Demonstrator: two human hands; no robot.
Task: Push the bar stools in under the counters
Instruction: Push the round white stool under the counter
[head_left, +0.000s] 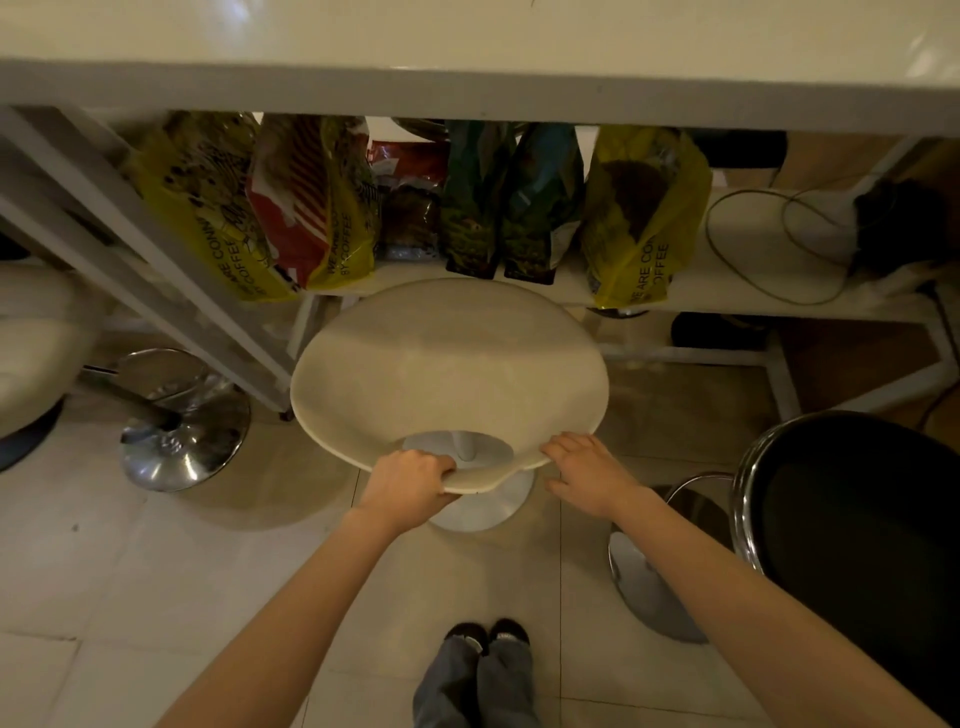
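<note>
A cream bar stool (447, 364) with a curved seat and a cut-out at its near edge stands in front of the white counter (467, 88). Its far edge reaches the shelf below the counter. My left hand (410, 480) grips the near rim through the cut-out, fingers curled over the edge. My right hand (584, 470) holds the rim to the right of the cut-out, fingers over the top and thumb below. The stool's white round base (483, 506) shows beneath the seat.
A black stool (857, 525) with a chrome rim stands at the right. A pale stool (36, 348) and a chrome base (182, 431) are at the left. Coffee bags (322, 208) and a cable (769, 244) fill the shelf. My feet (485, 636) are on the tiled floor.
</note>
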